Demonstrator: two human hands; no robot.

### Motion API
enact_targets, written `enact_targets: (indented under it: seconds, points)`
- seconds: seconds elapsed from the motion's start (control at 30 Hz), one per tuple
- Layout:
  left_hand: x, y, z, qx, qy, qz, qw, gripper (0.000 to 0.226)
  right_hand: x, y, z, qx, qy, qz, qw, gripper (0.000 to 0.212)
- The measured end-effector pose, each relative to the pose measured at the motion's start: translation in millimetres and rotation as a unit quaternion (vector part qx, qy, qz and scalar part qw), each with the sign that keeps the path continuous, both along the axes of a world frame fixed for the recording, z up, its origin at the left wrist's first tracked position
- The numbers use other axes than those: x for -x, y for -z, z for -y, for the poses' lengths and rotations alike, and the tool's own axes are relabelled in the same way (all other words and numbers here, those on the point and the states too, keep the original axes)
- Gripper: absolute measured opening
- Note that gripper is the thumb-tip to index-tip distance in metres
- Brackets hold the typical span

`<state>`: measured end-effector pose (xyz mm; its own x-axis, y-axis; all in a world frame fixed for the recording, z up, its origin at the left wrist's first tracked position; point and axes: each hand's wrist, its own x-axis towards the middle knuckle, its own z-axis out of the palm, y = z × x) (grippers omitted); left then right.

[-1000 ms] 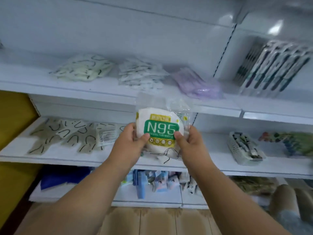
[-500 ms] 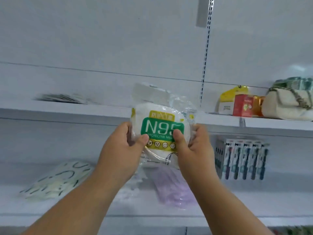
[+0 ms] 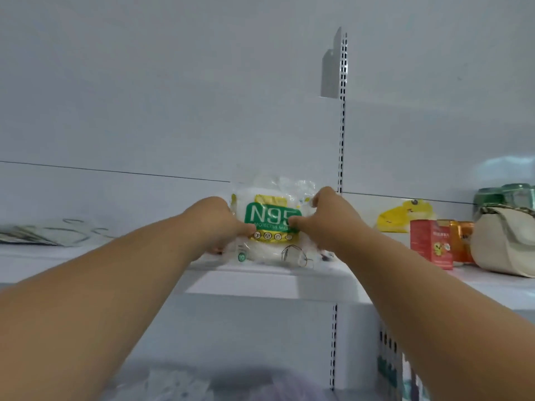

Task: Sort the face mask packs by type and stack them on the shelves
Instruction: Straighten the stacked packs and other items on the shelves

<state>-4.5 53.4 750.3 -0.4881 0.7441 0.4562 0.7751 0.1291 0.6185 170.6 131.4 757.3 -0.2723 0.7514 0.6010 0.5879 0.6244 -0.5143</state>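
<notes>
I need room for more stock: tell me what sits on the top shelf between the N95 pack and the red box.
In the head view, only a yellow packet lies between the N95 pack and the red box, toward the back; the top shelf in front is bare.

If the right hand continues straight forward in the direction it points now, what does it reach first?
Probably the white back panel of the shelf unit. The right hand grips the clear N95 mask pack with the left hand; nothing else shows behind the pack, though depth is unclear.

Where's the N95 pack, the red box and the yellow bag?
N95 pack (image 3: pixel 270 217): head view, green label.
red box (image 3: pixel 431 243): head view, front face.
yellow bag (image 3: pixel 404 214): head view, its middle.
</notes>
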Motion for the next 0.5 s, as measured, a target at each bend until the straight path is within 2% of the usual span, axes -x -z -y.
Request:
enact_targets:
  seconds: [0.07,0.13,0.33,0.5]
  points:
    - [6,0,-19,0.041,-0.069,-0.101,0.992,0.045,5,-4,-20,0.005,0.022,0.067,0.997,0.058]
    - [10,1,-31,0.033,-0.122,-0.175,0.976,0.049,11,-8,-33,-0.027,0.042,0.104,0.993,0.059]
    - [5,3,-36,-0.025,-0.129,-0.219,0.967,0.044,25,-5,-40,-0.147,0.093,0.182,0.968,0.033]
    - [2,15,-4,-0.091,-0.056,-0.233,0.967,0.027,25,5,-5,-0.178,0.061,0.152,0.97,0.021]
